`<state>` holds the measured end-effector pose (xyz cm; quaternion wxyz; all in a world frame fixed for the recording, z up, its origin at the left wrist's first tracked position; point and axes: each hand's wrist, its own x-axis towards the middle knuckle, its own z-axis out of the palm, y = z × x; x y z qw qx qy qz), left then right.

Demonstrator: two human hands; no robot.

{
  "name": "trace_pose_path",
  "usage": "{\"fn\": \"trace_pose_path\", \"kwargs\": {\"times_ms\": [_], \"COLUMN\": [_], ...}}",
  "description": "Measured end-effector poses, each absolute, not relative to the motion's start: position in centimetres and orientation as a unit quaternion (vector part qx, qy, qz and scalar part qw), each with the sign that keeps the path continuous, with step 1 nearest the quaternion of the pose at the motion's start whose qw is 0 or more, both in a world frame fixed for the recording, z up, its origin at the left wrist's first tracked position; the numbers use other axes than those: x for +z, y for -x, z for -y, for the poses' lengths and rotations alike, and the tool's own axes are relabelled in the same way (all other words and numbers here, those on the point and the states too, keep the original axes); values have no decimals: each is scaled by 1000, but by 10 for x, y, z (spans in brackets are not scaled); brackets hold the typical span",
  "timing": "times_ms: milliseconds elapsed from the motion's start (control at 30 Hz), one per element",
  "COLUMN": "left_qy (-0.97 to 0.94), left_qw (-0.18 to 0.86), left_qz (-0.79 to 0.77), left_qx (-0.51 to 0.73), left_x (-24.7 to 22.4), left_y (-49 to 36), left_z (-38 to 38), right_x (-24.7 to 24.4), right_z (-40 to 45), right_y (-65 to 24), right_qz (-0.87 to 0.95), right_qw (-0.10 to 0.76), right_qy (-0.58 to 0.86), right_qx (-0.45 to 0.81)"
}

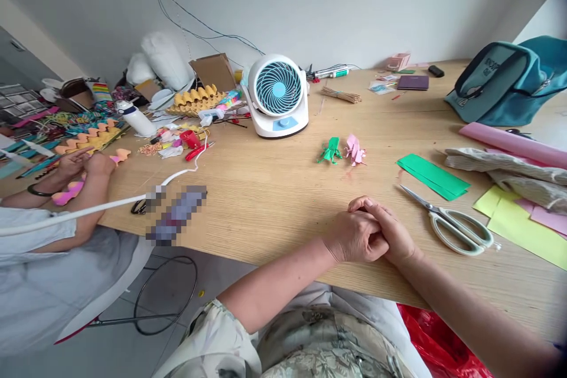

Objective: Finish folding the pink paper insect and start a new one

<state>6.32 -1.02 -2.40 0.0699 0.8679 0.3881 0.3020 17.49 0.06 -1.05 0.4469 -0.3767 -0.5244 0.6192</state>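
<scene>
My left hand and my right hand are clasped together on the table near its front edge. The left fingers are curled closed, and the right hand is folded against them from the right. No object shows in either hand; the inside of the clasp is hidden. Scissors with pale handles lie just right of my right hand, blades pointing up and left. Beyond the hands stand two folded paper figures, a green one and a pink one. Green paper strips lie behind the scissors.
A white and blue fan stands at the back. A teal bag, yellow paper and a knitted cloth are on the right. At left, a co-worker's hands hold a purple and orange strip near a white cable.
</scene>
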Motion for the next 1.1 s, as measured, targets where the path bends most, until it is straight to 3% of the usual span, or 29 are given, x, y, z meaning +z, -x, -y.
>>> {"fn": "trace_pose_path", "kwargs": {"times_ms": [167, 300, 467, 567, 733, 967, 1100], "left_qy": [-870, -796, -495, -326, -474, -563, -555], "left_qw": [10, -39, -142, -215, -213, -144, -115], "left_qz": [-347, -444, -724, -785, -758, -685, -696], "left_qx": [351, 410, 458, 481, 394, 439, 440], "left_x": [-7, 8, 14, 11, -10, -28, -28], "left_y": [-40, 36, 175, 215, 180, 136, 140], "left_z": [47, 96, 155, 182, 178, 122, 116], "right_x": [-13, -20, -22, -16, -5, -1, 13], "right_z": [2, -1, -3, -2, 1, 0, 1], "right_y": [-174, -174, -173, -171, -167, -172, -218], "right_qz": [578, 603, 623, 623, 619, 622, 659], "right_qw": [394, 364, 355, 354, 360, 390, 414], "right_qy": [333, 293, 283, 299, 313, 337, 406], "right_qx": [633, 646, 637, 630, 624, 590, 479]}}
